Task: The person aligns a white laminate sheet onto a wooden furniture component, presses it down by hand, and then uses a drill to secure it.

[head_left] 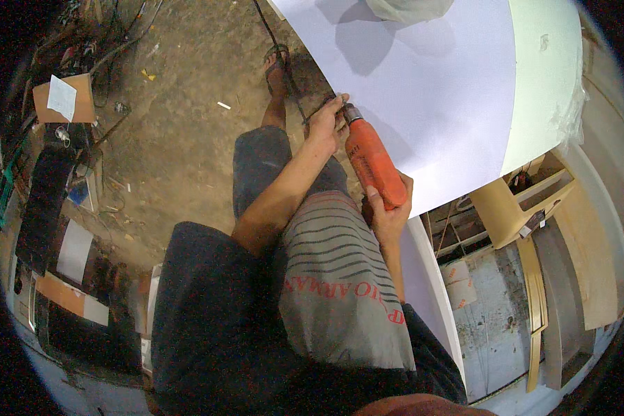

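Note:
My right hand (392, 211) is wrapped round the rear end of an orange power drill (371, 161). The drill slants up and left, and its metal chuck (352, 113) is close to the near left edge of a large white panel (444, 104). Beside the chuck, my left hand (325, 126) has its fingers bent together at that edge. What they pinch, if anything, is too small to make out. The drill's tip is hidden by the fingers. A black cord (289, 83) runs down past my left hand.
A pale translucent bag (409, 8) lies on the panel's far part. Wooden boards and frames (496, 211) stand at the right. On the left, the dirt floor (180, 125) holds scraps, cables and a cardboard piece (82, 104). My sandalled foot (276, 61) is by the panel.

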{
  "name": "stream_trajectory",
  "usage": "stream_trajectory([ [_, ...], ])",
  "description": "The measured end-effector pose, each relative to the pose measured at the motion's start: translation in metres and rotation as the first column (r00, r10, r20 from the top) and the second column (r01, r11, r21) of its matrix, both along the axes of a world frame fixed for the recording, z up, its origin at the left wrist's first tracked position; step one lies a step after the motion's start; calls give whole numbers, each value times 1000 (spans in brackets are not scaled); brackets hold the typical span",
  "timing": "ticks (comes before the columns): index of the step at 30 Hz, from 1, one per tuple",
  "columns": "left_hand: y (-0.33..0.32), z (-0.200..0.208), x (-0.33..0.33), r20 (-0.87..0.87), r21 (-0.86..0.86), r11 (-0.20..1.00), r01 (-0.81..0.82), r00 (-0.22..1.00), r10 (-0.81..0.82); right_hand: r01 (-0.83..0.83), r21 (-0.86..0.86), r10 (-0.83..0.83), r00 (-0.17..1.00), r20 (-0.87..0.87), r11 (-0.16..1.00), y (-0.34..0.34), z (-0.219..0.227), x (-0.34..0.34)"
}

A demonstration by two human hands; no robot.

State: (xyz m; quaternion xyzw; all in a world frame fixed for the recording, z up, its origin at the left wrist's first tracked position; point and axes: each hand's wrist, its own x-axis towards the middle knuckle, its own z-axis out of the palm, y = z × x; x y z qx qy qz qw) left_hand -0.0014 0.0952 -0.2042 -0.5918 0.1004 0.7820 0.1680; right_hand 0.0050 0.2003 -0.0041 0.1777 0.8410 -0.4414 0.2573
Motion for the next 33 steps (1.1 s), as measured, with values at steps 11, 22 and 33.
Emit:
stream_trajectory([
  [11, -7, 4, -4, 31, -7, 1000, 23, 999, -22, -29, 29, 28, 999, 27, 999, -5, 3, -12],
  [22, -10, 4, -4, -8, -31, 999, 12, 1000, -12, -18, -12, 18, 999, 28, 1000, -4, 0, -11],
  [33, -16, 12, -9, -21, 13, 998, 63, 998, -63, -60, 56, 58, 998, 34, 997, -10, 1, -15],
])
